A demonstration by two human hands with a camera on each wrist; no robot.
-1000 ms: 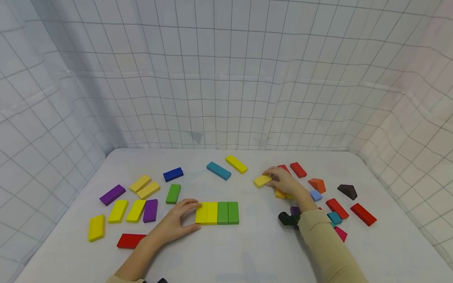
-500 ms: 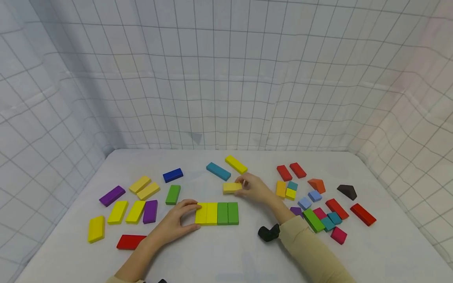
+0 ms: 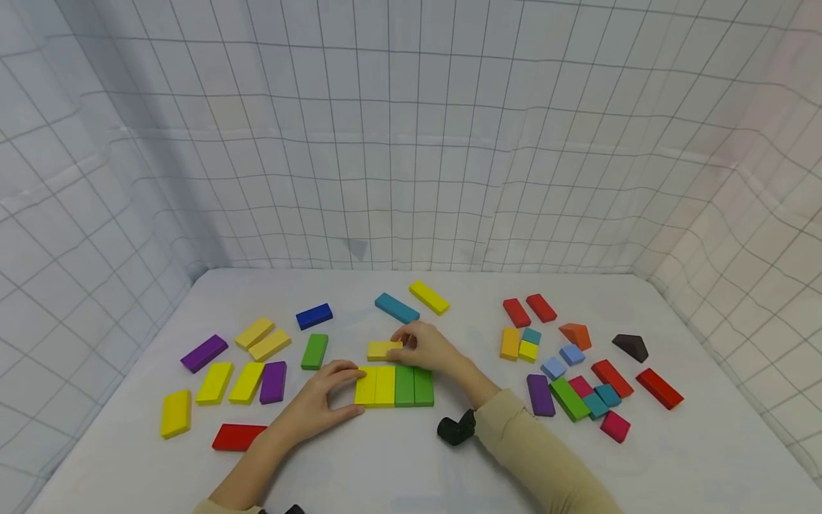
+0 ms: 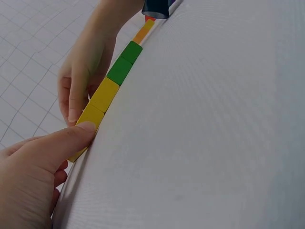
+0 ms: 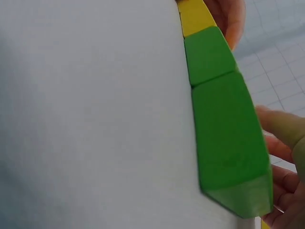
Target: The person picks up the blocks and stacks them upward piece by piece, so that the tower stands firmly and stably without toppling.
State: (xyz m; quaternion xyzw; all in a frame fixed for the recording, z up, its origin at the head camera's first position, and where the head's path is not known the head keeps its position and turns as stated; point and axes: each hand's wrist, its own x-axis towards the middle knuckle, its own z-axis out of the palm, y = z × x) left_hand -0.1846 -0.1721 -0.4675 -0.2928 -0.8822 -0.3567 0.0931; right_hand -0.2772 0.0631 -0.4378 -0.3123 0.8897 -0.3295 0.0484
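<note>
Pinching a pale-yellow block point(image 3: 380, 350), right fingers point(image 3: 406, 331) behind the yellow-green row point(image 3: 394, 387) held by left fingers point(image 3: 347, 375)

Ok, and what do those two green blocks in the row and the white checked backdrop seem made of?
The two green rectangular blocks look like painted wood, smooth and satin: even colour, slightly softened corners. No grain shows, so plastic is possible.

The white grid-patterned backdrop looks like thin, mostly matte fabric, since its lines ripple and creases show; soft plastic sheeting is possible too.

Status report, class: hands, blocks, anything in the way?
Left hand grips end of yellow-and-green rectangular block row. Right hand holds pale-yellow rectangular block beyond it. No block between.
</note>
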